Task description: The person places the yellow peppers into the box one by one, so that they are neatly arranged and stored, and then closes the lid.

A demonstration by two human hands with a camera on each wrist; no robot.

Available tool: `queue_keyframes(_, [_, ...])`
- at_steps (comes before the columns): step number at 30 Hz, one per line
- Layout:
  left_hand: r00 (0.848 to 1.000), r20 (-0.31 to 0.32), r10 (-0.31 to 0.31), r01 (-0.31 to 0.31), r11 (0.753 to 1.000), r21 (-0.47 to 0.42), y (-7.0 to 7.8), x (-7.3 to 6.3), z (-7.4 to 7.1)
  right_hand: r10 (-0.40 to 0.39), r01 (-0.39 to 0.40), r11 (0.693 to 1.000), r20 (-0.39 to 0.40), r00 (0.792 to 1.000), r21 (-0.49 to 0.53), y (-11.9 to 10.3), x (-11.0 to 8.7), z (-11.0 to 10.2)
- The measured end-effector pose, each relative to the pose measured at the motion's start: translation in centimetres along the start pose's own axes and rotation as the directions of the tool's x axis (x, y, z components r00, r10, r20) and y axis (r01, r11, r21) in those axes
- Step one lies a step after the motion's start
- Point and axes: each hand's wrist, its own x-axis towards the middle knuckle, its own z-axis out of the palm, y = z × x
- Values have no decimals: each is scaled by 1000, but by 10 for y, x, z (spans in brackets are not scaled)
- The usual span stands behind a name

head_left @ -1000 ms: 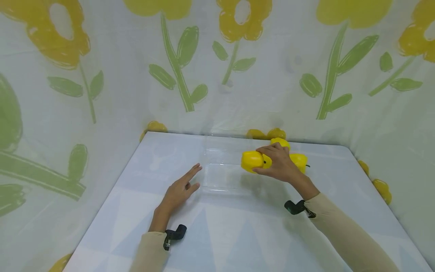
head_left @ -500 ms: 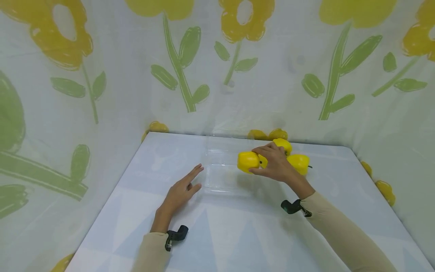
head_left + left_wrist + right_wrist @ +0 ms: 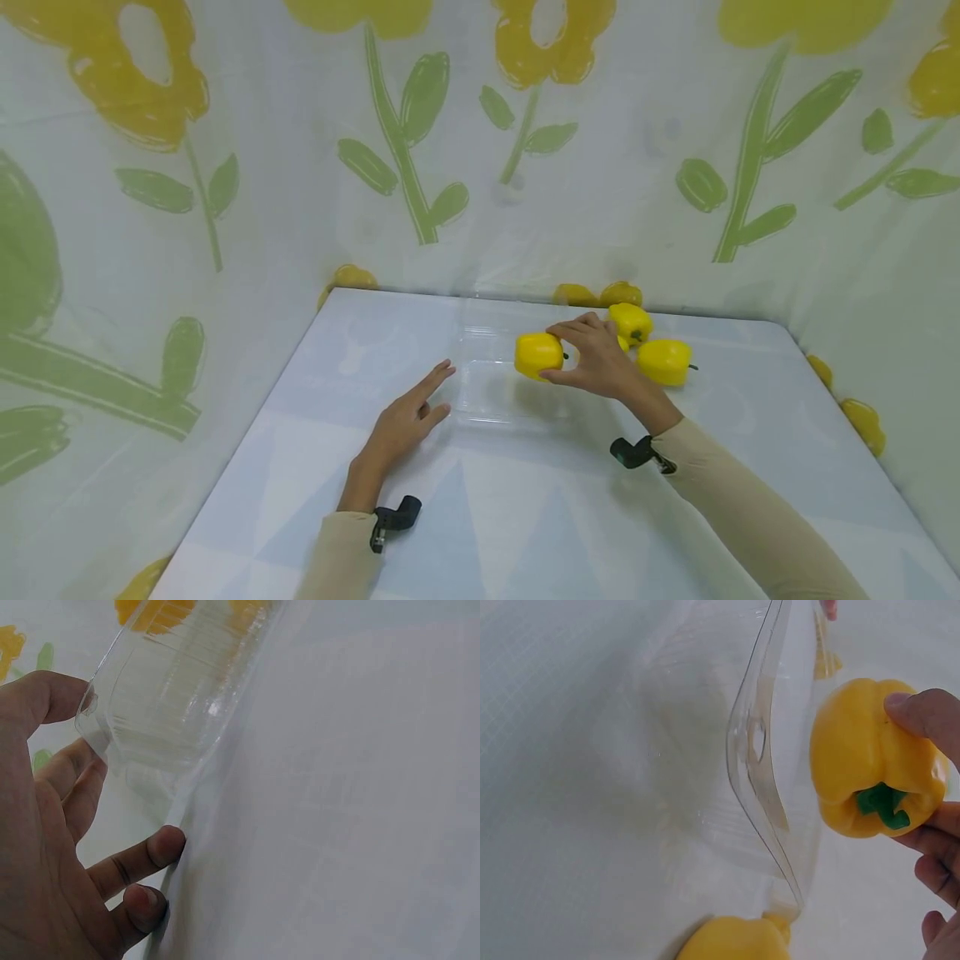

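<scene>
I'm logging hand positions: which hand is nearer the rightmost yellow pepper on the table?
Right. The right hand, holding another pepper, is just left of the rightmost pepper in the head view; the left hand is farther off, at the left side of the clear container.

Looks like a screened-off recording booth, wider building type unclear: flower-print sheeting (image 3: 600,217) hangs at 9, 12 and 3 o'clock round a pale, triangle-patterned tabletop (image 3: 495,508) spreading toward 6, with black wrist cameras (image 3: 401,513) worn at 7 and 4 o'clock.
</scene>
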Motion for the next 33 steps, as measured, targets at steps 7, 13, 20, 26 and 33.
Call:
queue_keyframes(7, [1000, 18, -23, 23, 1000, 0, 3, -1, -2, 23, -23, 1000, 32, 999, 19, -4, 6, 7])
queue_keyframes(13, [999, 20, -42, 42, 999, 4, 2, -1, -1, 41, -42, 999, 60, 997, 8, -9, 14, 12])
queue_keyframes(20, [998, 26, -63, 63, 998, -9, 5, -1, -2, 42, -43, 999, 84, 996, 13, -13, 21, 21])
queue_keyframes(26, [998, 27, -60, 60, 998, -19, 5, -2, -2, 53, -55, 998, 108, 993, 18, -19, 26, 27])
queue_keyframes(33, [998, 20, -59, 59, 998, -9, 3, -2, -2, 51, -52, 999, 121, 991, 6, -26, 33, 35])
